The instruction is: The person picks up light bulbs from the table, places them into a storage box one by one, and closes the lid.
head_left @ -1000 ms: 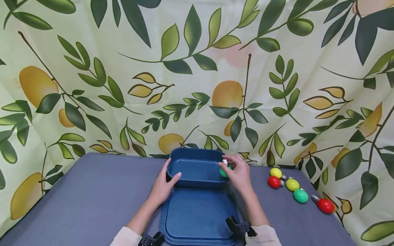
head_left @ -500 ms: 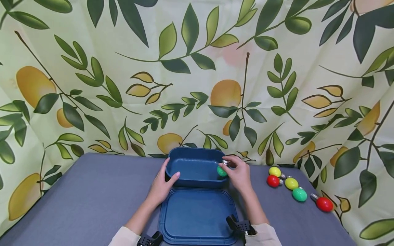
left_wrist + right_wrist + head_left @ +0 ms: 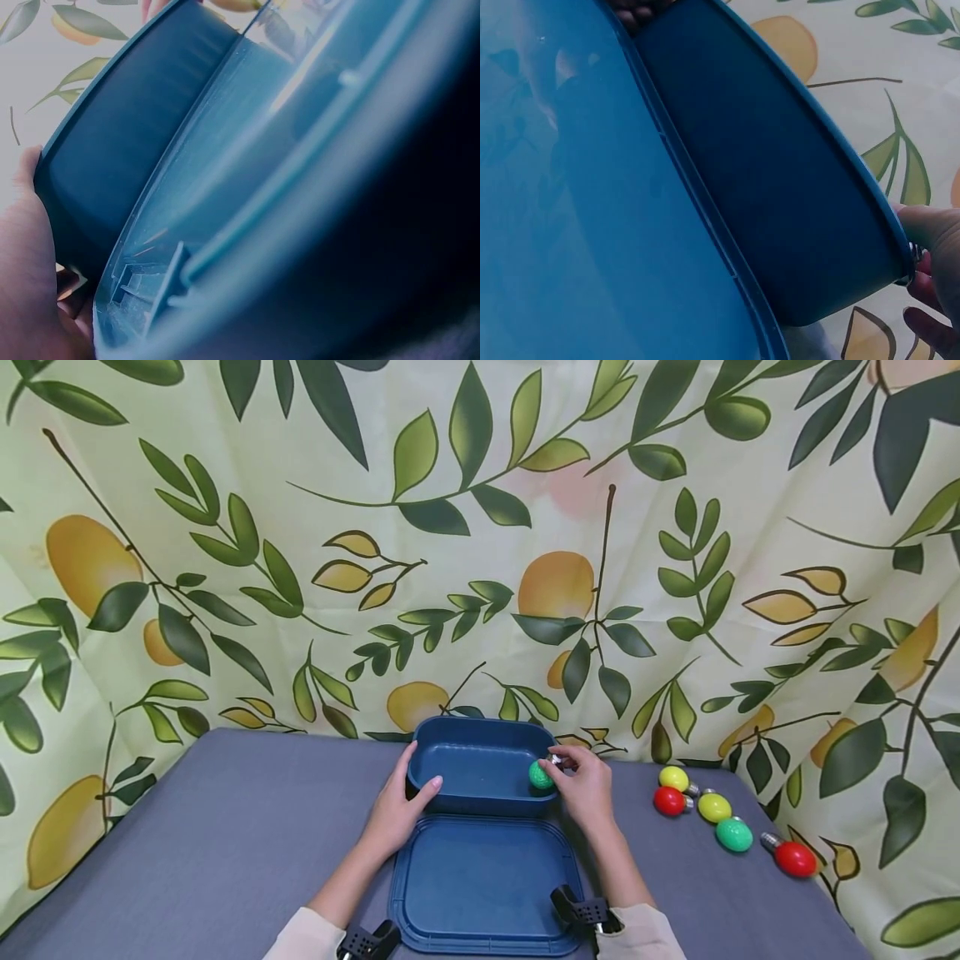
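Note:
A deep blue plastic box stands at the back of the table. My left hand grips its left end, thumb by the front rim; the left wrist view also shows that hand against the box wall. At the box's right end, my right hand pinches a green light bulb by its metal base. The bulb's green globe is inside the box's right end, tilted leftward. In the right wrist view, the box wall hides most of the bulb; fingers show past the rim.
A flat blue lid lies in front of the box, between the forearms. Right of it on the grey table lie several bulbs: yellow, red, green, and others. A patterned cloth hangs behind.
My right hand has tilted the green bulb and brought its globe slightly left and down in the box's right end. The left hand keeps its grip on the box.

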Tool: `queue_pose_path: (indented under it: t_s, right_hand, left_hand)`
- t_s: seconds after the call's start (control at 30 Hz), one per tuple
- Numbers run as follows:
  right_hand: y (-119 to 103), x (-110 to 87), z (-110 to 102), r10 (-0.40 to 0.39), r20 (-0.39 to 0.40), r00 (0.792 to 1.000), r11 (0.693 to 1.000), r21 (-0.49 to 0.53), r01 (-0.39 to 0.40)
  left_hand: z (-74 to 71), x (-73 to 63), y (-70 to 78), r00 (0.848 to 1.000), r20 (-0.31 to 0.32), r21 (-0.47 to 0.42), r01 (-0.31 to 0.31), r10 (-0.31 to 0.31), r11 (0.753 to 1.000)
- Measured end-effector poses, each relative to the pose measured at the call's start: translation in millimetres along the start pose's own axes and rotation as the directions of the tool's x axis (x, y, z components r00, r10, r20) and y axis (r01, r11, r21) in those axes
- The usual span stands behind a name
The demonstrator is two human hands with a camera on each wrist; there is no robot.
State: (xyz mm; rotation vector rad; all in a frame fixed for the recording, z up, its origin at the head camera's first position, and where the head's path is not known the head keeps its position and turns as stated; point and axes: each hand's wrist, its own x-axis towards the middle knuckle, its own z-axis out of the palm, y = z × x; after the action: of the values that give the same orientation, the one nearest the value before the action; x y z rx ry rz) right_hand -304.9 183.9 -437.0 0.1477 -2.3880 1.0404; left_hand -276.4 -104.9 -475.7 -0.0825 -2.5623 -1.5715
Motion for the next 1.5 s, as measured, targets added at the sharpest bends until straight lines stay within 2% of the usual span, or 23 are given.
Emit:
queue_pose_path:
  t_s: [0.23,0.7,1.27,1.5]
  right_hand:
    - [4.2,-0.7,2.5,0.006,0.017,1.000,0.999,-0.047,-0.005]
    - [1.9,1.4,-2.8,0.035,0.142,0.989,0.993,-0.117,-0.019]
    - [2.0,3.2,-2.3,0.088,0.225,0.970,0.996,-0.046,-0.080]
    - [3.8,2.3,-2.6,0.065,0.239,0.969,0.998,-0.042,-0.057]
  left_hand:
    - [0.3,1.5,1.0,1.000,0.002,0.004,-0.008,0.008,1.000]
    - [0.8,3.0,2.6,1.000,0.004,0.006,-0.008,0.008,1.000]
    - [0.0,2.2,0.6,1.000,-0.002,0.008,-0.013,0.013,1.000]
    - [0.5,0.7,-0.7,1.000,-0.002,0.002,-0.005,0.005,1.000]
